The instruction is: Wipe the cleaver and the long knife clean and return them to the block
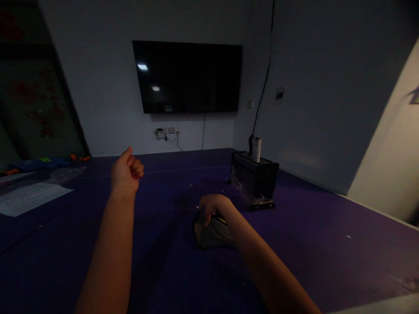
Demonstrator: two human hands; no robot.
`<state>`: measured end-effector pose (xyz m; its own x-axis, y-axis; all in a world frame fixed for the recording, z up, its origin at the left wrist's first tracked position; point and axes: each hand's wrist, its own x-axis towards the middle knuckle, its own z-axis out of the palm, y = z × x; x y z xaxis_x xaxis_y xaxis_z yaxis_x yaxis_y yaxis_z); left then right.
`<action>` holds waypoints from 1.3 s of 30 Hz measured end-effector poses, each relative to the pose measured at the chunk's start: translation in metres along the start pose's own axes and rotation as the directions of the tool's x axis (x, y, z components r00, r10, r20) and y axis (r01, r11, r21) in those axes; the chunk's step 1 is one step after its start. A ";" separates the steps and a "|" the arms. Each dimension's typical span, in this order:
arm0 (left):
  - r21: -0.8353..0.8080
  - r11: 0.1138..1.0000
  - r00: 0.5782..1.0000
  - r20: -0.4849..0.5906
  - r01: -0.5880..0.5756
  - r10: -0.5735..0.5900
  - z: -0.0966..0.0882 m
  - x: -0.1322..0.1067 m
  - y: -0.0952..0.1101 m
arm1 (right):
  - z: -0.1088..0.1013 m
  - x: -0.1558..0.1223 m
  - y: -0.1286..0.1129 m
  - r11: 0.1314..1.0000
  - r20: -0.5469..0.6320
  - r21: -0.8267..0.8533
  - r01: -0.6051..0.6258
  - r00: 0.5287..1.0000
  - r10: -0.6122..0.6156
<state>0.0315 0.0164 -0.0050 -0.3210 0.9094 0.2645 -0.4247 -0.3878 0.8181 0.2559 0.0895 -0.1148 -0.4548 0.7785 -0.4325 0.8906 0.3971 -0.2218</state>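
Note:
My left hand is raised above the purple floor, its fingers curled into a fist with the thumb on top. Nothing shows in it. A grey cloth pouch with a dark edge lies on the floor in front of me. Over its top bends my right hand, with one digit hanging down across the pouch's front and the others at its upper edge, partly hidden. It appears closed on that edge. A yellow strip shows beside the hand, at the top of the pouch.
A black box-shaped heater or appliance stands beyond the pouch, with a pale cylinder on top and a cable rising behind. Paper sheets lie at the left. A television hangs on the wall; small white bits dot the floor.

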 end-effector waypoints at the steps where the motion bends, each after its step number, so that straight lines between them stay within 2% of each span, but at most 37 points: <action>1: 0.000 1.000 1.000 0.020 0.009 -0.009 -0.001 0.001 0.000 | 0.000 0.000 0.001 1.000 0.004 -0.006 -0.021 1.000 0.021; 5: -0.005 1.000 0.998 0.060 0.022 -0.022 -0.003 0.002 0.001 | -0.017 -0.024 0.016 0.999 -0.064 0.004 -0.044 0.997 0.044; 9: -0.011 0.999 0.997 0.069 0.033 -0.032 -0.004 0.003 0.001 | -0.044 -0.081 0.050 1.000 -0.234 0.020 -0.010 0.972 0.014; 10: -0.008 1.000 0.997 0.071 0.026 -0.025 -0.004 0.004 0.001 | -0.048 -0.098 0.062 0.998 -0.366 0.041 0.048 0.930 -0.030; 12: -0.005 1.000 0.997 0.075 0.008 -0.007 -0.004 0.004 0.001 | -0.051 -0.127 0.091 0.995 -0.534 0.083 0.064 0.845 -0.010; 14: -0.009 1.000 0.997 0.071 0.009 -0.008 -0.004 0.004 0.001 | -0.048 -0.148 0.122 0.992 -0.624 0.127 0.030 0.779 0.056; 16: -0.014 1.000 0.998 0.065 0.010 -0.009 -0.004 0.003 0.001 | -0.040 -0.157 0.152 0.985 -0.714 0.172 0.008 0.690 0.119; 19: -0.009 1.000 0.998 0.070 0.005 -0.004 -0.003 0.002 0.000 | -0.026 -0.153 0.183 0.976 -0.719 0.214 -0.031 0.672 0.179; 21: -0.007 1.000 0.997 0.079 0.012 -0.011 -0.003 0.002 -0.001 | -0.021 -0.145 0.193 0.963 -0.700 0.268 -0.045 0.678 0.226; 23: -0.001 1.000 0.995 0.094 0.013 -0.012 -0.002 0.002 -0.001 | -0.021 -0.140 0.192 0.938 -0.673 0.341 -0.068 0.679 0.294; 25: 0.020 1.000 0.993 0.117 -0.002 0.000 -0.001 0.002 -0.003 | -0.026 -0.140 0.183 0.929 -0.710 0.363 -0.069 0.626 0.324; 26: 0.036 0.999 0.991 0.133 -0.011 0.006 0.001 0.002 -0.003 | -0.030 -0.142 0.174 0.936 -0.760 0.348 -0.051 0.570 0.314; 28: 0.079 0.997 0.984 0.179 -0.022 0.008 0.006 -0.001 -0.004 | -0.040 -0.149 0.150 0.952 -0.869 0.305 0.021 0.416 0.269; 31: 0.182 0.981 0.959 0.284 -0.064 0.010 0.017 -0.011 -0.008 | -0.052 -0.156 0.100 0.960 -0.947 0.211 0.186 0.283 0.154; 33: 0.280 0.947 0.913 0.408 -0.158 0.032 0.028 -0.023 -0.012 | -0.056 -0.155 0.062 0.927 -0.972 0.137 0.348 0.226 0.059; 34: 0.326 0.919 0.867 0.496 -0.222 0.033 0.033 -0.031 -0.014 | -0.056 -0.152 0.043 0.882 -0.981 0.108 0.459 0.194 0.019; 35: 0.368 0.887 0.799 0.601 -0.279 0.002 0.039 -0.039 -0.016 | -0.055 -0.149 0.023 0.816 -0.982 0.082 0.572 0.186 -0.033; 36: 0.404 0.856 0.705 0.706 -0.323 -0.067 0.044 -0.048 -0.019 | -0.052 -0.145 0.005 0.738 -0.976 0.058 0.672 0.193 -0.098; 37: 0.432 0.833 0.589 0.791 -0.346 -0.165 0.049 -0.057 -0.021 | -0.048 -0.141 -0.013 0.649 -0.965 0.043 0.759 0.201 -0.171; 39: 0.466 0.814 0.342 0.871 -0.347 -0.353 0.057 -0.073 -0.025 | -0.038 -0.134 -0.045 0.462 -0.914 0.076 0.884 0.246 -0.322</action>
<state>0.1141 -0.0313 -0.0159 0.7773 0.5789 0.2465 0.1604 -0.5612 0.8120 0.2764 -0.0146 -0.0135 -0.3977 0.5084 0.7638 0.0091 0.8346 -0.5507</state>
